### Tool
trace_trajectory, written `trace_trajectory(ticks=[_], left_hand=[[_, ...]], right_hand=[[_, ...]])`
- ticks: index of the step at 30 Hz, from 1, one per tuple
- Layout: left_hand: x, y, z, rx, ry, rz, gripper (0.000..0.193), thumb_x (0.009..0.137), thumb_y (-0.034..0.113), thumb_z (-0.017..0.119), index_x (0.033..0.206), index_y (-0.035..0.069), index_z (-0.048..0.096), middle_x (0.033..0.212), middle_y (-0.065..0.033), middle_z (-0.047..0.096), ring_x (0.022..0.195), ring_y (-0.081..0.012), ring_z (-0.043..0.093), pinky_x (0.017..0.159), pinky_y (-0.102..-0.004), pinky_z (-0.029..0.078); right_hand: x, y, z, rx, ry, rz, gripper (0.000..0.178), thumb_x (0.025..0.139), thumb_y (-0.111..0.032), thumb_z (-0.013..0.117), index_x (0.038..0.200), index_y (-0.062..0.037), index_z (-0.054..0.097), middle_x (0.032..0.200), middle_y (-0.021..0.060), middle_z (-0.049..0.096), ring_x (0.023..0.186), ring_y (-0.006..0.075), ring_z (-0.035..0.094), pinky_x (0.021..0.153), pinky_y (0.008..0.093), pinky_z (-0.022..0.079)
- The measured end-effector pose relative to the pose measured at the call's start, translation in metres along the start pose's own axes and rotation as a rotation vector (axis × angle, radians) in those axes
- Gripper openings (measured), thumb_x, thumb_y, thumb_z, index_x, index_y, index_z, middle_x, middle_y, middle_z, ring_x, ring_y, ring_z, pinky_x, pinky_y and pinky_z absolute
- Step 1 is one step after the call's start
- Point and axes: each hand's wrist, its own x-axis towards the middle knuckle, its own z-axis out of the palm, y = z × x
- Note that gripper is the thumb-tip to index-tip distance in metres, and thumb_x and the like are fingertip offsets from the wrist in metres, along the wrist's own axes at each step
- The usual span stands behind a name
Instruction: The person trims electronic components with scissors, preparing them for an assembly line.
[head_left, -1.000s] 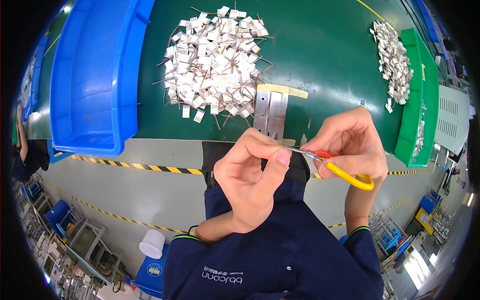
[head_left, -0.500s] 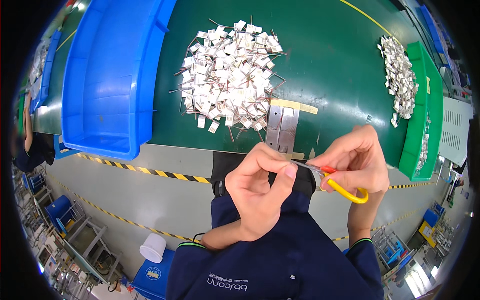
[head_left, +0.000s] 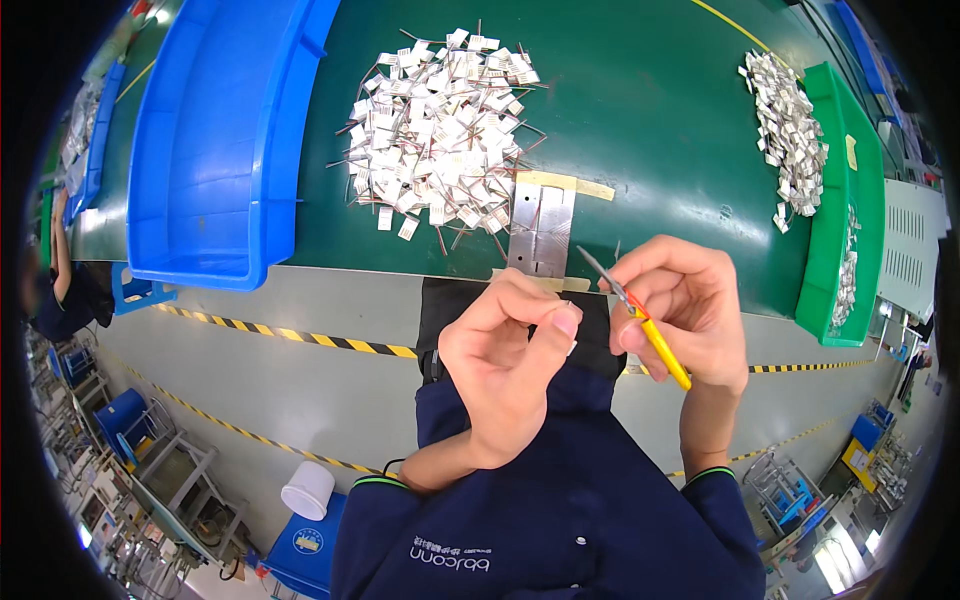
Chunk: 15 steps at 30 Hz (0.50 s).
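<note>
Above the table's near edge, my left hand [head_left: 505,365] pinches a small white piece [head_left: 572,348] between thumb and fingertips; most of it is hidden. To its right, my right hand [head_left: 685,310] is wrapped round small scissors [head_left: 655,340] with yellow and red handles. Their metal blades point up and left, tips apart, clear of my left hand. Just beyond the hands, a flat metal plate [head_left: 540,235] is taped to the green table [head_left: 640,120]. Farther off lies a heap of white connectors [head_left: 430,140] with short dark wires.
A blue bin [head_left: 200,150] stands at the left of the table. On the right, a second pile of white pieces [head_left: 785,130] lies beside a green tray [head_left: 840,220] holding some more. Behind me are a blue stool [head_left: 300,555] and a white bucket [head_left: 308,490].
The scissors have moved away from my left fingertips and turned, blades now pointing up toward the table. My left hand keeps its pinch. The table scene has shifted slightly up and left.
</note>
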Motion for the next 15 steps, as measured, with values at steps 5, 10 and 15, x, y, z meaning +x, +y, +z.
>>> trace_trajectory(ticks=[5, 10, 15], left_hand=[[-0.007, -0.005, 0.003, -0.098, -0.035, 0.000, 0.006, 0.083, -0.003, 0.062, 0.080, -0.004, 0.058, 0.081, -0.0061, 0.058, 0.073, -0.0093, 0.053, 0.069, -0.0230, 0.043], [-0.012, -0.003, 0.009, -0.087, -0.001, -0.011, 0.004, 0.085, -0.001, 0.061, 0.085, -0.004, 0.061, 0.083, -0.0060, 0.059, 0.076, -0.0093, 0.055, 0.070, -0.0226, 0.044], [-0.017, -0.006, 0.010, -0.066, 0.018, 0.042, 0.008, 0.086, 0.001, 0.062, 0.091, -0.005, 0.063, 0.086, -0.0067, 0.061, 0.079, -0.0097, 0.057, 0.073, -0.0228, 0.045]], right_hand=[[-0.009, 0.015, 0.017, 0.045, 0.107, -0.113, 0.047, 0.069, 0.007, 0.075, 0.109, 0.0016, 0.052, 0.080, 0.0090, 0.066, 0.068, 0.0071, 0.063, 0.057, 0.0158, 0.045], [-0.014, 0.027, 0.026, 0.058, 0.166, -0.144, 0.048, 0.072, 0.008, 0.073, 0.113, 0.0000, 0.049, 0.085, 0.0091, 0.066, 0.074, 0.0076, 0.062, 0.060, 0.0169, 0.047], [-0.013, 0.029, 0.025, 0.184, 0.157, -0.161, 0.046, 0.075, 0.008, 0.070, 0.114, -0.0002, 0.047, 0.083, 0.0099, 0.066, 0.063, 0.0059, 0.059, 0.049, 0.0161, 0.042]])
